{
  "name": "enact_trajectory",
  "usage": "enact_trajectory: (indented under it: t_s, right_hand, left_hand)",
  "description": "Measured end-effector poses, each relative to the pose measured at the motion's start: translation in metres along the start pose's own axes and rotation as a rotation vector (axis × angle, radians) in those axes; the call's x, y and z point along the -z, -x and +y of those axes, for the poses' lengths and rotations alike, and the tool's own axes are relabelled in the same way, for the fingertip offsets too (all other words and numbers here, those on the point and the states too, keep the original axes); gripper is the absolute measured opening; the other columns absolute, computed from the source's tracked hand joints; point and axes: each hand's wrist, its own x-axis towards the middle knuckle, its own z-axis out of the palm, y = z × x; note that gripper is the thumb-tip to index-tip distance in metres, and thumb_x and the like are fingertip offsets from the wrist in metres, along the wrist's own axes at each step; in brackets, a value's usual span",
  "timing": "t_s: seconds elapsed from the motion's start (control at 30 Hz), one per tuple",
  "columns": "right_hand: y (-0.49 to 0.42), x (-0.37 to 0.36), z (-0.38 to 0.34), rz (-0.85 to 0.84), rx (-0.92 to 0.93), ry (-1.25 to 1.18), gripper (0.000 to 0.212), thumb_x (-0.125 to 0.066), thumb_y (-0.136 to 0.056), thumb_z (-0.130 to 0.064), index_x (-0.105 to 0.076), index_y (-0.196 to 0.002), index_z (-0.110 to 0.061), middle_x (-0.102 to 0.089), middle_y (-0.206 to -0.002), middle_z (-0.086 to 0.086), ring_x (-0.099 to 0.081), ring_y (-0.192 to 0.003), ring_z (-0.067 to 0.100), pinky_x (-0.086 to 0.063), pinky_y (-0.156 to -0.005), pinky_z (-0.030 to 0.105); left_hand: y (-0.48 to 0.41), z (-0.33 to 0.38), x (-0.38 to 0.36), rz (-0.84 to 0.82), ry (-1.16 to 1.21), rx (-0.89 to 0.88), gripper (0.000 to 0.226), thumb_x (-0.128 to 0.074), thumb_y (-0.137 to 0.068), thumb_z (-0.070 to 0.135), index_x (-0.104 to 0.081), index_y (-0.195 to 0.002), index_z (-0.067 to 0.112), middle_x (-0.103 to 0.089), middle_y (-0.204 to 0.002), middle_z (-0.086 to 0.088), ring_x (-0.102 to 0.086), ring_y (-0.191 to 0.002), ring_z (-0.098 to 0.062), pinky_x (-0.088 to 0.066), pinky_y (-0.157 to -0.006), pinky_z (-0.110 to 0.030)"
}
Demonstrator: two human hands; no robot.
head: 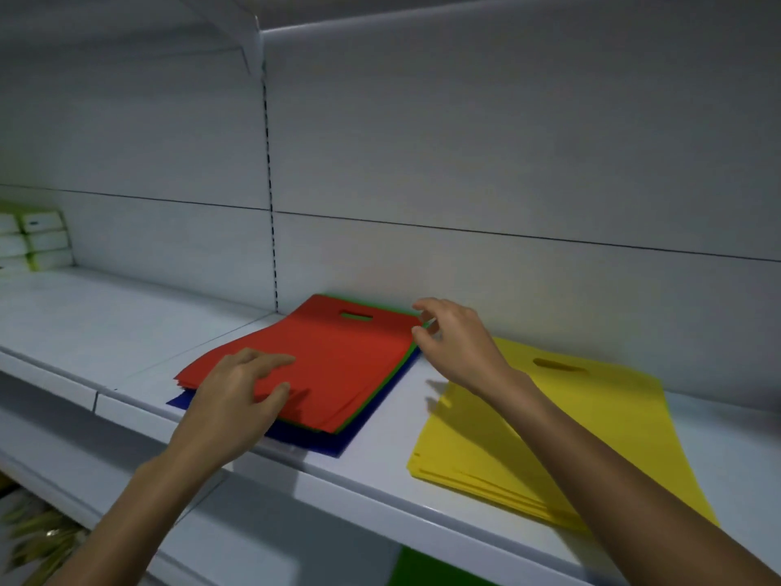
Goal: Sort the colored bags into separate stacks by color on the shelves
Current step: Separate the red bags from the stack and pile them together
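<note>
Left hand [241, 387] lies flat, fingers spread, pressing the red bag [338, 361] down, likely so the mixed pile on the shelf [126, 332] can't slide. Right hand [456, 336] hovers at the bag's far corner, thumb and forefinger parted, seemingly ready to peel it off the green bags [357, 317] and blue bag [325, 444] beneath. The yellow stack [591, 416] sits alongside.

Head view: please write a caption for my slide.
Left hand rests on the red-topped mixed stack; right hand reaches its far corner, beside the yellow stack.
</note>
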Motion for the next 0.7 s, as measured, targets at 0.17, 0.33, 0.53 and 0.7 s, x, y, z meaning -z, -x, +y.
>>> enact_trajectory:
  t_s: [0.17,0.33,0.53,0.7]
  right_hand:
    - [-0.023,-0.037,-0.004,-0.016,-0.046,0.03,0.037,-0.053,-0.089,-0.015,-0.055,-0.125,-0.008,-0.063,-0.116,0.01,-0.058,-0.106,0.023,-0.039,-0.094,0.029]
    - [-0.043,-0.076,-0.011,-0.02,-0.261,0.115,0.035,-0.05,-0.088,-0.014,-0.053,-0.121,-0.002,-0.062,-0.114,0.016,-0.056,-0.109,0.029,-0.038,-0.091,0.032]
    - [-0.049,-0.108,-0.029,-0.089,-0.571,0.295,0.038,-0.048,-0.091,-0.025,-0.041,-0.118,0.001,-0.048,-0.125,0.022,-0.048,-0.117,0.034,-0.04,-0.089,0.034]
    - [-0.035,-0.132,-0.027,0.086,-0.705,0.311,0.034,-0.049,-0.093,-0.027,-0.053,-0.11,0.002,-0.056,-0.115,0.019,-0.052,-0.11,0.03,-0.042,-0.084,0.032]
  left_hand:
    - [-0.041,-0.052,-0.008,-0.024,0.013,-0.008,0.031,-0.059,-0.086,0.017,-0.063,-0.116,0.02,-0.06,-0.11,-0.003,-0.054,-0.1,-0.019,-0.044,-0.087,-0.032]
    - [-0.097,-0.113,-0.009,-0.043,0.025,0.042,0.026,-0.059,-0.086,0.017,-0.066,-0.11,0.022,-0.062,-0.107,-0.008,-0.053,-0.091,-0.019,-0.043,-0.083,-0.033]
    - [-0.137,-0.147,-0.024,-0.155,0.186,0.161,0.032,-0.063,-0.084,0.031,-0.063,-0.116,0.023,-0.064,-0.11,-0.007,-0.058,-0.094,-0.018,-0.037,-0.082,-0.027]
    - [-0.13,-0.154,-0.046,-0.171,0.205,0.064,0.028,-0.067,-0.082,0.015,-0.067,-0.111,0.014,-0.066,-0.112,-0.008,-0.062,-0.103,-0.022,-0.041,-0.092,-0.027]
